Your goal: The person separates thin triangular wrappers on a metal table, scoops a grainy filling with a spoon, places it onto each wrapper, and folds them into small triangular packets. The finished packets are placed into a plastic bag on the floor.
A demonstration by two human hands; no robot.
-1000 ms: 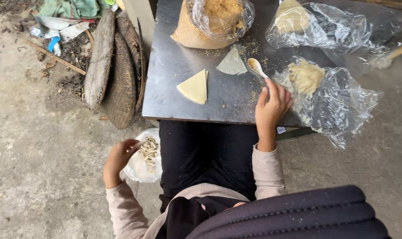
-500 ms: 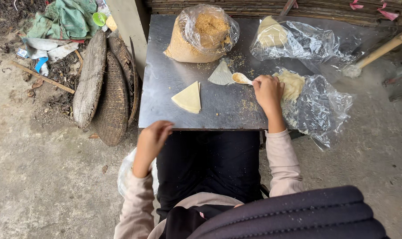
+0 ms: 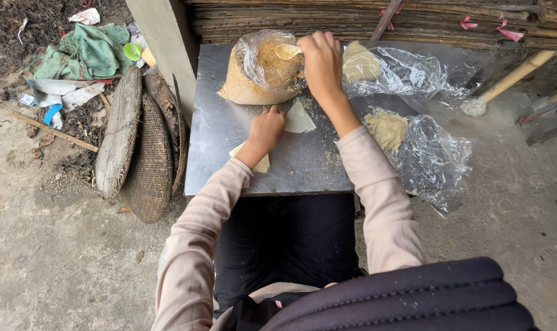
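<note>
Right hand (image 3: 321,58) gripped a spoon (image 3: 287,51) over the bag (image 3: 254,79); left hand (image 3: 267,125), fingers extended beside it, pressed the wrapper (image 3: 300,117), probably thin, soft, tearable, best lifted by an edge.

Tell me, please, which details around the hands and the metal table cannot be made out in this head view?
- Spoon handle: covered by the right hand.
- Lower triangular wrapper: mostly under the left hand and its sleeve.
- Contents of the clear bag behind the right hand: blurred by crumpled, glaring plastic.
- Front table legs: hidden by the person's lap.
- Wooden handle: cut off by the right edge.
</note>
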